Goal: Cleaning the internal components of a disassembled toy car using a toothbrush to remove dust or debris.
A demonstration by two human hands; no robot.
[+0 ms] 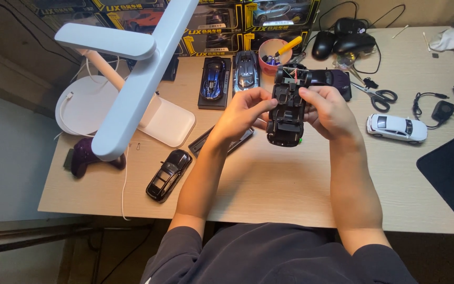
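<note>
Beyond my hands, a row of black-and-yellow windowed model car boxes [222,21] stacked along the desk's [269,184] far edge, cars showing inside

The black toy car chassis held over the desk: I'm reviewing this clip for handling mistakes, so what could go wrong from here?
The black chassis is pinched only at its edges by the left hand and right hand, so it might slip onto the table. Thin wires show at its top end; a tug could possibly pull them loose. The scissors lie close beside the right hand and could be knocked.
</note>
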